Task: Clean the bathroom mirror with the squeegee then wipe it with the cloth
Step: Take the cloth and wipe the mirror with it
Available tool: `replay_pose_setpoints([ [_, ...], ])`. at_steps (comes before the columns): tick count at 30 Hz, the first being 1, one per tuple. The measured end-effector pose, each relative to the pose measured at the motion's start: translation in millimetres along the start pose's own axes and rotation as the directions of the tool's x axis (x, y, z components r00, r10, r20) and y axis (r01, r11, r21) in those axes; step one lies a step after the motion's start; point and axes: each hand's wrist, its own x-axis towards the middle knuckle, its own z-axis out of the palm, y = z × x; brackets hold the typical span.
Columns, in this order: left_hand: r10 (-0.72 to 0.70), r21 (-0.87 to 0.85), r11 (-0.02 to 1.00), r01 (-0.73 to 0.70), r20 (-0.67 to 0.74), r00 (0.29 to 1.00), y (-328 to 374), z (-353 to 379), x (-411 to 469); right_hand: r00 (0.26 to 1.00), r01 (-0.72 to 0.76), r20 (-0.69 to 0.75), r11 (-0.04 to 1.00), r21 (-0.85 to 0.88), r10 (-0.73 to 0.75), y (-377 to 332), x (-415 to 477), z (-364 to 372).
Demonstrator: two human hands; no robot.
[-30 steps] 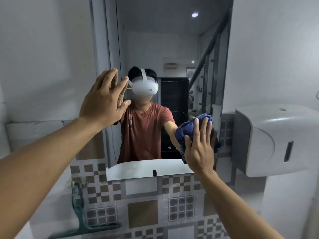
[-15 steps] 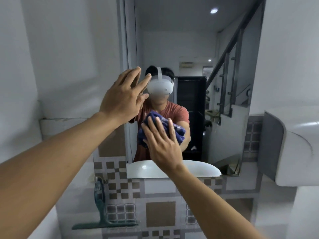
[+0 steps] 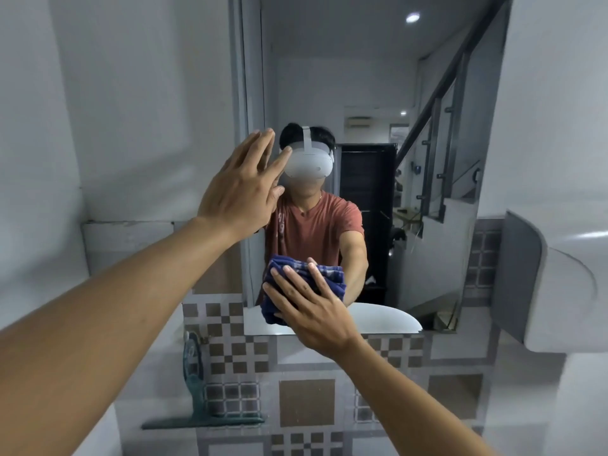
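Here the right hand (image 3: 312, 311), fingers flat, presses the blue cloth (image 3: 286, 262) on the mirror (image 3: 378, 77), low at its left; most glass lies up and rightward; the left hand (image 3: 240, 192) braces flat above.

2 bare forearms (image 3: 131, 291) — in the mirror (image 3: 329, 77), a rust-red T-shirt (image 3: 316, 225) (short sleeves, pale chest print) and a white headset (image 3: 307, 164) with top strap.

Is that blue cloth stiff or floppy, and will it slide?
Probably floppy: the cloth bunches in folds under the right hand. Likely light, since that flat hand alone pins it to the mirror. It should slide easily on glass.
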Motion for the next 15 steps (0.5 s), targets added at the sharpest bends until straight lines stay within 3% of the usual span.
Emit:
replay_pose_setpoints([
  [4, -0.007, -0.017, 1.0, 0.007, -0.013, 1.0, 12.4, 7.6, -8.4, 0.995, -0.098, 0.017, 0.995, -0.01, 0.098, 35.4, -23.7, -8.2],
  [8, -0.028, -0.014, 1.0, 0.027, -0.027, 0.999, 20.7, 11.4, -11.5, 0.949, -0.316, -0.006, 0.949, -0.017, 0.316, 64.5, -48.0, -18.4],
  [15, -0.021, 0.024, 0.999, 0.022, -0.035, 0.999, 20.1, 13.4, -20.1, 0.703, -0.707, -0.003, 0.698, 0.11, 0.712, 89.5, -99.0, -21.2],
])
